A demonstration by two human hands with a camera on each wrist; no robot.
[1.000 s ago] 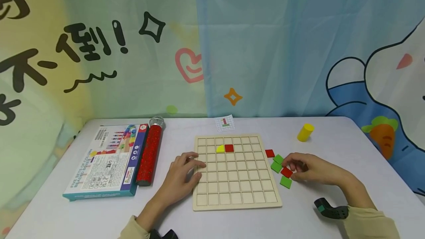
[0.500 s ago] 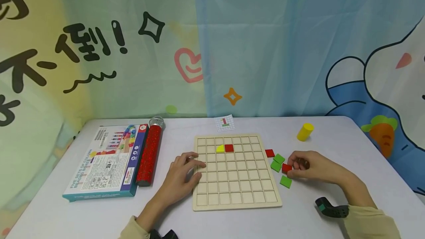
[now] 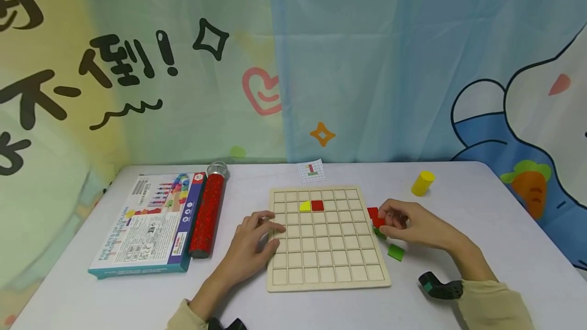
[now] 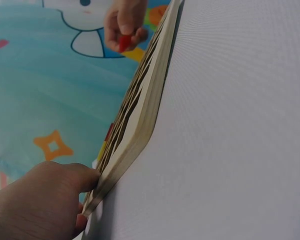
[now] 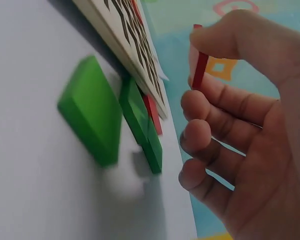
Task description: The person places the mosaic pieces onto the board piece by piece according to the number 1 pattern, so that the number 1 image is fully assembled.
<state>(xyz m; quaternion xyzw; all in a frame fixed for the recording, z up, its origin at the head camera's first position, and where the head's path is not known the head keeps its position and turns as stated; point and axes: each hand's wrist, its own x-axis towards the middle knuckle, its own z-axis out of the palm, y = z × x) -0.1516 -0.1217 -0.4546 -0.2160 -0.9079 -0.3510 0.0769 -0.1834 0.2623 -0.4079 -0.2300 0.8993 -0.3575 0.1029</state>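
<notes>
Nearest the camera, a black strap piece [image 3: 437, 288] lies on the table [image 3: 481, 218] at about five o'clock from the wooden grid board [image 3: 326, 279]. The left hand [image 3: 251, 246] lies flat on the board's nine o'clock edge, fingers spread and relaxed over the first column of cells, apparently to keep the board from sliding. At the board's three o'clock side the right hand [image 3: 412, 226] pinches a red tile [image 5: 200, 62] edge-on between thumb and forefinger, lifted clear of the table; the other fingers curl loosely beneath it. Holding it by its thin edges likely leaves its face free to drop into a cell. Below that hand lie a green tile [image 3: 395, 252] and a second green tile [image 5: 140, 122], with another red tile [image 3: 372, 212] just beside the board's edge. Farther in, a yellow piece [image 3: 304, 205] and a red square [image 3: 317, 205] sit side by side in the second row. At eleven o'clock lie a red glitter tube [image 3: 207, 213] and a box [image 3: 147, 223]; at twelve o'clock a small pattern card [image 3: 311, 170]; at one o'clock a yellow cylinder [image 3: 422, 183].
</notes>
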